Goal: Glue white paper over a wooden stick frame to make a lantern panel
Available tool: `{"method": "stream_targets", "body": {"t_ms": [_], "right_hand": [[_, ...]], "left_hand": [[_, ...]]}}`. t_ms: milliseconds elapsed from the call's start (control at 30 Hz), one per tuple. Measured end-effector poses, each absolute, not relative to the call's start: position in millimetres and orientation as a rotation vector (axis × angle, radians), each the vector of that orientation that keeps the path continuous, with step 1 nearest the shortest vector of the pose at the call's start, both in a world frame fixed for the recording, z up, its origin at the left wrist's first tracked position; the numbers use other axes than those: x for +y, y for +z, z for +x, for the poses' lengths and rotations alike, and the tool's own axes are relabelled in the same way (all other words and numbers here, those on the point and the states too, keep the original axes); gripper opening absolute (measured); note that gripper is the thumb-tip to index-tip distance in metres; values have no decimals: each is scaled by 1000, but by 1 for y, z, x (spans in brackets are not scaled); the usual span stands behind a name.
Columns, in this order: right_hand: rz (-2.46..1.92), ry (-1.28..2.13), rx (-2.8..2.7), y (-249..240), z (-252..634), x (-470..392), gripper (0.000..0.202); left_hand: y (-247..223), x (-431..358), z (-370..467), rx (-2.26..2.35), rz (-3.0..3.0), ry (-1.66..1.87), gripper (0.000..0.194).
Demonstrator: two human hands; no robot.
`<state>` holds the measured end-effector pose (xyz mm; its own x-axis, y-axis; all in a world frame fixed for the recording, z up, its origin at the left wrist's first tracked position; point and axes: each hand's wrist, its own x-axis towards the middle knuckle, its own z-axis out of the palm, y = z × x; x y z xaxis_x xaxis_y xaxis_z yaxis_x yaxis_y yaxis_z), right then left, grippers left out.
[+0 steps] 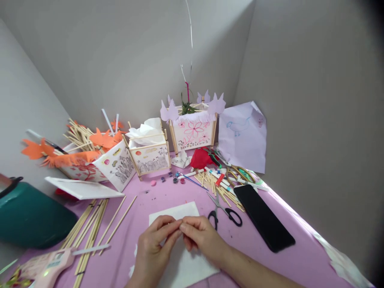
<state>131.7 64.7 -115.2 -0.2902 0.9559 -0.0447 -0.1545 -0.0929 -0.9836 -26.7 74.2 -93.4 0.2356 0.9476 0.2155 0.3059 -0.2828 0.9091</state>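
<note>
My left hand [159,244] and my right hand [202,238] meet fingertip to fingertip, both pinched closed. Whatever lies between the fingers is too small or too hidden to make out. Beneath them a white sheet [187,272] rests on the pink tabletop, partly covered by my hands. Just beyond my right hand are open scissors [222,209] with black handles. To the left of my left hand lie thin wooden sticks [90,224], some bundled with dark ties, and a pink glue gun [51,266] with a clear glue stick in it.
A black phone [264,218] lies at right, near markers [216,176], short sticks and gold-handled scissors [240,170]. Small paint pots [175,180] sit mid-table. Decorated stick-framed boxes [193,134] line the back wall. A green container [33,216] stands at left beside a white panel [85,189].
</note>
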Motion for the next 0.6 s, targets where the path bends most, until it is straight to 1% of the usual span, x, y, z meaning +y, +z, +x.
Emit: {"method": "stream_targets", "body": {"t_ms": [100,200,300,400,500,600], "right_hand": [[-925,1608,-1211,-113,131,65,42],[-916,1556,-1243,-109,132,63,38],[-980,1342,-1338,-106,136,63,30],[-1017,1090,-1453,-107,137,62,27],[-1051,899,-1522,-111,136,62,27],[-1114,629,-1635,-108,146,70,29]], "left_hand": [[-92,76,-28,1153,1677,1051,9],[-95,80,-34,1210,1493,1071,18],[-97,86,-41,1297,1311,1164,28],[-95,91,-50,1404,1412,1182,38],[-91,94,-60,1718,1680,1101,46],[-89,100,-72,2085,1869,1035,44]]}}
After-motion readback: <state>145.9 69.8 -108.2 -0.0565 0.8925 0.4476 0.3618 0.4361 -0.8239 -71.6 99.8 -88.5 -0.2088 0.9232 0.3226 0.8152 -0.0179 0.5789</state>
